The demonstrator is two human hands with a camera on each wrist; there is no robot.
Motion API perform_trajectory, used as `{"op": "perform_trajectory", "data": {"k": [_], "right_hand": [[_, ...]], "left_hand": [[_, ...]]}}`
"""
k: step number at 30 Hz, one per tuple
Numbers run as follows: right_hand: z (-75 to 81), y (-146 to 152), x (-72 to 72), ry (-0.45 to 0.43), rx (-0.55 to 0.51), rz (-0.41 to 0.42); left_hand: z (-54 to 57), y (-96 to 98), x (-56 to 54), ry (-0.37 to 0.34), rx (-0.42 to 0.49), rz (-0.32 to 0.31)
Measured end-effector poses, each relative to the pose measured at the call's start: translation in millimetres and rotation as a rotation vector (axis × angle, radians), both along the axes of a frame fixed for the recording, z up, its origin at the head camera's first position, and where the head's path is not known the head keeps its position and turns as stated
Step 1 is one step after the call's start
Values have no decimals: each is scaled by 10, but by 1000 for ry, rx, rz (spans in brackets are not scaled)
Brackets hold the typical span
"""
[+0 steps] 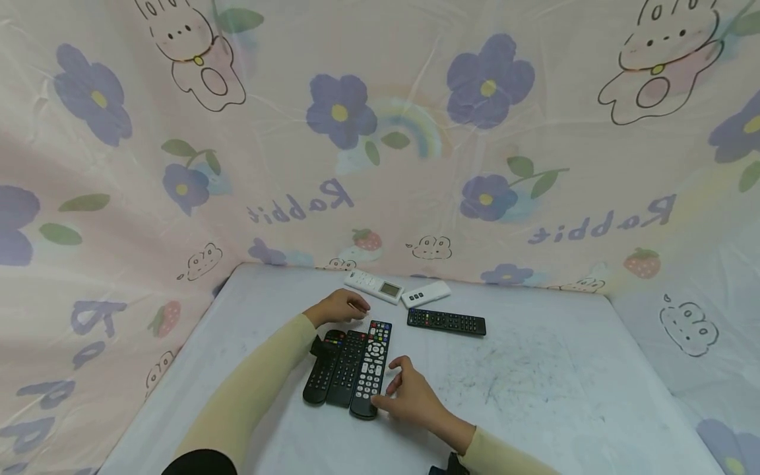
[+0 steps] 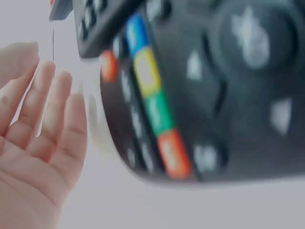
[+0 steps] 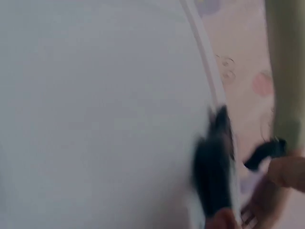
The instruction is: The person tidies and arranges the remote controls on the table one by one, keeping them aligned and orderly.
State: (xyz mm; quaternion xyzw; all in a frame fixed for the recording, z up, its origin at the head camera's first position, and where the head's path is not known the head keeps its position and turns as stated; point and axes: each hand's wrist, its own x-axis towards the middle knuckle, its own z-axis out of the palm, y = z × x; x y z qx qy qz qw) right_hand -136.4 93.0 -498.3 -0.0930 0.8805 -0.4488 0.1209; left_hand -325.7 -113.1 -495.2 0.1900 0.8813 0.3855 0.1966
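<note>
Three black remotes lie side by side in a slanting row: a left remote (image 1: 320, 371), a middle remote (image 1: 347, 371) and a right remote (image 1: 371, 369) with large pale buttons. My left hand (image 1: 340, 307) hovers at their far ends, fingers loosely bent with nothing in them. In the left wrist view, the left hand (image 2: 40, 129) has its fingers extended beside a black remote with coloured buttons. My right hand (image 1: 412, 398) is beside the right remote's near end, its thumb tip at that remote's edge and the other fingers spread away from it.
Beyond the row lie a white remote with a small screen (image 1: 374, 286), a slim white remote (image 1: 425, 294) and another black remote (image 1: 446, 322). All rest on a white table (image 1: 534, 369) with dark scuffs. A printed curtain (image 1: 404, 185) closes off the back and sides.
</note>
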Motion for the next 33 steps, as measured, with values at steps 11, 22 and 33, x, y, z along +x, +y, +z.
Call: {"op": "perform_trajectory", "data": {"k": [11,22,33], "right_hand": [[210,384,-755,253,3,81],[301,435,-1603,334,191,43],[194,415,-1889,285,363,16]], "left_hand": [[1,-160,-217,112,86,230],[-59,-125,-392,134,122,388],[-62,-94,-426,80,139,432]]}}
